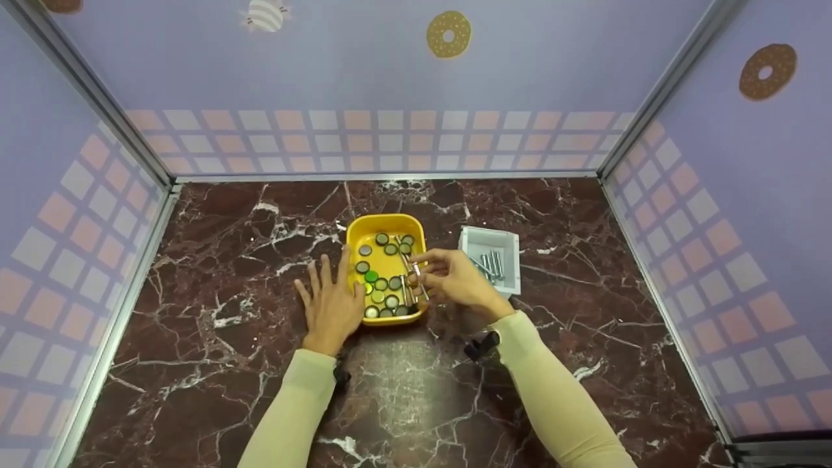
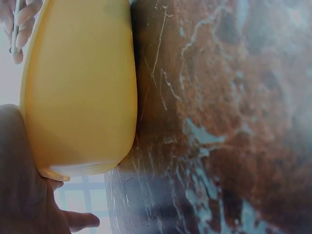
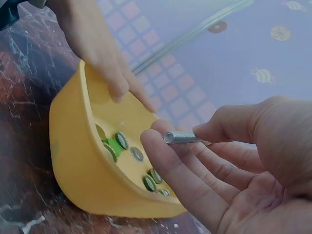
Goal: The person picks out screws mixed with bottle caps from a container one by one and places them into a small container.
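Observation:
A yellow plastic basin holds several bottle caps, one of them bright green, and several silver bolts along its right side. My left hand rests against the basin's left rim, fingers straight and spread, the thumb reaching over the rim to the inside. Over the basin's right edge, my right hand pinches a silver metal bolt between thumb and fingers. In the right wrist view the bolt's end faces the camera; its far part is hidden by the thumb.
A small white box with several silver bolts stands to the right of the basin, just beyond my right hand. The dark marbled tabletop is bounded by patterned walls at the back and both sides.

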`<state>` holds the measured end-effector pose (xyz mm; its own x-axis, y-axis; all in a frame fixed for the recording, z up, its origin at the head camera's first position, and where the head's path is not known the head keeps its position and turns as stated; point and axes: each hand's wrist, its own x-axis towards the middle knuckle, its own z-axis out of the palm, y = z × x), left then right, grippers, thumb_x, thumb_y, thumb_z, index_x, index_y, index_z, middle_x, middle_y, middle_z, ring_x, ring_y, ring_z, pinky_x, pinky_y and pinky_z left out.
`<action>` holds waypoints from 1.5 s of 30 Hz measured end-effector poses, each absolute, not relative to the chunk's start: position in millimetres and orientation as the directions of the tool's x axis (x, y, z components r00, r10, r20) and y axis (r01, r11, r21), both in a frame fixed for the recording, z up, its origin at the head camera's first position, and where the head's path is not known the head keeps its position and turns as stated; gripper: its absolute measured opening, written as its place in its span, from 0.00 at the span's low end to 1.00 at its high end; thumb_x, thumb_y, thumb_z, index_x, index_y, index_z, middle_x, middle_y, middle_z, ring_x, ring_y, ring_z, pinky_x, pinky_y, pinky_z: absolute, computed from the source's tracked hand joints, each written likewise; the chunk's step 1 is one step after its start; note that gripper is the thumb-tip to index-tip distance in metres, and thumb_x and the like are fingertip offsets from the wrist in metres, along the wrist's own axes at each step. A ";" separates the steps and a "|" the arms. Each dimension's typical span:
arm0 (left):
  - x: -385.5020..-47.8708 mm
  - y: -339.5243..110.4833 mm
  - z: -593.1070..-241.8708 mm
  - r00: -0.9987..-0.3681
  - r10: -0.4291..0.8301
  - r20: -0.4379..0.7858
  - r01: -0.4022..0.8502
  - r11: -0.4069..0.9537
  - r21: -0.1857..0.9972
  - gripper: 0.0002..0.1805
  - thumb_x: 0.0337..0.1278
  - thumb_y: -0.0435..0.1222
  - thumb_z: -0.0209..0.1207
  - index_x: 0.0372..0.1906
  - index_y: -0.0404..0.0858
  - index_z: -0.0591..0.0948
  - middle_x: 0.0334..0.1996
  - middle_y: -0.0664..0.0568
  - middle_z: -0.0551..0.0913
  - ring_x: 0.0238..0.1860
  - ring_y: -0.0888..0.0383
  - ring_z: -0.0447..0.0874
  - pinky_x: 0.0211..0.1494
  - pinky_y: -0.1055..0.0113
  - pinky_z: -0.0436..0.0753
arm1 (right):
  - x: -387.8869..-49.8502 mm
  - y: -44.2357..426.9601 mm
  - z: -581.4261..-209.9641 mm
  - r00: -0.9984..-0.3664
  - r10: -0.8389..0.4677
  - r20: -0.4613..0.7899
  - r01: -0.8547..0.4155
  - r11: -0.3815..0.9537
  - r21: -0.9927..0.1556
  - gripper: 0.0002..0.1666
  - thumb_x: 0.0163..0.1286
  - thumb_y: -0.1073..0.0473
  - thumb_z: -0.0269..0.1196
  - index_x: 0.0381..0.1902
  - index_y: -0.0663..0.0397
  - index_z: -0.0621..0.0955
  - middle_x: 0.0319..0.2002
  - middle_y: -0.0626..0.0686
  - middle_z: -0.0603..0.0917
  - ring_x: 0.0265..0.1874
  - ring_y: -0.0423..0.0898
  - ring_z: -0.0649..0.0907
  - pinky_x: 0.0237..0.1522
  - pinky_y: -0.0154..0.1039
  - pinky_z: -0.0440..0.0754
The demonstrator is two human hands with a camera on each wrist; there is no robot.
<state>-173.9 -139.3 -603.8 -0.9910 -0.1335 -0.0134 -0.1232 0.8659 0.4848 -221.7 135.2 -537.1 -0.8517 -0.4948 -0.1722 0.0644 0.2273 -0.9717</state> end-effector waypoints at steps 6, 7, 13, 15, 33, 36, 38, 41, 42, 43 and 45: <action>-173.1 -138.6 -602.6 -0.991 -0.133 -0.015 -0.124 0.864 0.488 0.43 0.91 0.49 0.47 0.99 0.61 0.47 0.97 0.31 0.50 0.98 0.25 0.39 0.95 0.18 0.34 | -222.9 151.6 -536.3 -0.876 -0.453 -0.169 0.090 0.192 -0.977 0.25 0.84 0.71 0.67 0.76 0.64 0.84 0.61 0.77 0.91 0.45 0.57 0.98 0.48 0.59 1.00; -173.2 -138.7 -602.4 -0.991 -0.132 -0.014 -0.122 0.863 0.490 0.42 0.91 0.49 0.47 0.99 0.61 0.47 0.97 0.31 0.50 0.97 0.25 0.39 0.95 0.18 0.34 | -223.5 154.6 -535.9 -0.879 -0.446 -0.168 0.092 0.187 -0.978 0.26 0.84 0.72 0.67 0.76 0.66 0.83 0.60 0.78 0.90 0.44 0.54 0.98 0.46 0.57 1.00; -173.8 -139.5 -602.1 -0.991 -0.129 -0.025 -0.125 0.857 0.500 0.43 0.92 0.50 0.46 0.99 0.63 0.45 0.97 0.32 0.49 0.98 0.25 0.37 0.95 0.18 0.31 | -229.5 173.6 -533.3 -0.897 -0.409 -0.165 0.093 0.191 -0.977 0.26 0.85 0.73 0.65 0.77 0.70 0.81 0.59 0.76 0.91 0.40 0.49 0.98 0.46 0.57 1.00; -173.9 -139.7 -602.2 -0.991 -0.130 -0.031 -0.128 0.855 0.503 0.42 0.93 0.50 0.46 0.99 0.63 0.45 0.97 0.32 0.48 0.98 0.25 0.37 0.95 0.18 0.30 | -231.4 180.1 -532.5 -0.904 -0.393 -0.172 0.101 0.195 -0.976 0.26 0.85 0.73 0.65 0.77 0.68 0.82 0.58 0.74 0.93 0.40 0.50 0.98 0.47 0.59 1.00; -174.7 -139.4 -602.4 -0.991 -0.135 -0.024 -0.129 0.863 0.489 0.42 0.92 0.50 0.46 0.99 0.63 0.46 0.97 0.32 0.50 0.98 0.25 0.39 0.95 0.19 0.32 | -243.1 218.2 -535.9 -0.962 -0.234 -0.140 0.071 0.282 -0.957 0.27 0.82 0.70 0.72 0.75 0.68 0.84 0.55 0.69 0.91 0.34 0.47 0.97 0.39 0.46 1.00; -174.4 -139.1 -601.7 -0.991 -0.135 -0.017 -0.126 0.864 0.487 0.43 0.92 0.50 0.47 0.99 0.62 0.46 0.97 0.32 0.50 0.97 0.24 0.39 0.95 0.18 0.33 | -245.5 220.8 -537.2 -0.971 -0.209 -0.116 0.032 0.367 -0.930 0.25 0.81 0.68 0.74 0.72 0.65 0.86 0.56 0.70 0.92 0.34 0.49 0.97 0.37 0.44 0.99; -174.3 -138.9 -601.7 -0.990 -0.137 -0.017 -0.128 0.866 0.484 0.43 0.92 0.50 0.46 0.99 0.63 0.46 0.97 0.32 0.50 0.97 0.24 0.39 0.95 0.19 0.33 | -247.7 222.4 -537.9 -0.975 -0.202 -0.097 0.000 0.431 -0.902 0.24 0.81 0.67 0.74 0.72 0.63 0.87 0.57 0.70 0.93 0.35 0.54 0.98 0.36 0.44 0.99; -173.9 -139.3 -601.4 -0.991 -0.134 -0.019 -0.126 0.865 0.486 0.42 0.92 0.50 0.46 0.99 0.62 0.46 0.97 0.31 0.50 0.97 0.24 0.39 0.95 0.18 0.33 | -250.7 224.5 -539.0 -0.977 -0.203 -0.061 -0.055 0.519 -0.853 0.23 0.82 0.65 0.73 0.72 0.61 0.88 0.56 0.69 0.95 0.39 0.63 0.99 0.35 0.45 0.99; -173.5 -139.4 -601.3 -0.991 -0.133 -0.020 -0.125 0.864 0.487 0.42 0.92 0.50 0.46 0.99 0.62 0.46 0.97 0.31 0.50 0.97 0.24 0.39 0.95 0.18 0.33 | -251.5 225.2 -539.6 -0.978 -0.204 -0.046 -0.074 0.543 -0.837 0.23 0.82 0.65 0.73 0.72 0.60 0.88 0.55 0.69 0.95 0.40 0.64 0.99 0.34 0.44 0.99; -173.2 -139.2 -601.1 -0.991 -0.132 -0.020 -0.125 0.864 0.488 0.42 0.92 0.50 0.45 0.99 0.62 0.46 0.97 0.31 0.50 0.97 0.24 0.39 0.95 0.18 0.33 | -252.5 225.7 -540.2 -0.978 -0.207 -0.032 -0.093 0.564 -0.821 0.23 0.82 0.65 0.73 0.72 0.60 0.88 0.55 0.69 0.96 0.39 0.65 0.99 0.33 0.43 0.98; -172.8 -139.0 -600.6 -0.991 -0.130 -0.018 -0.122 0.862 0.491 0.42 0.92 0.49 0.45 1.00 0.61 0.47 0.97 0.31 0.50 0.97 0.24 0.39 0.95 0.18 0.33 | -253.8 226.5 -541.0 -0.978 -0.208 -0.010 -0.120 0.600 -0.791 0.23 0.82 0.66 0.73 0.71 0.60 0.89 0.53 0.69 0.96 0.39 0.65 0.99 0.31 0.39 0.96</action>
<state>-172.8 -139.0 -600.6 -0.9913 -0.1301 -0.0182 -0.1222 0.8623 0.4914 -253.8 226.5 -541.0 -0.9781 -0.2080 -0.0099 -0.1195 0.5996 -0.7913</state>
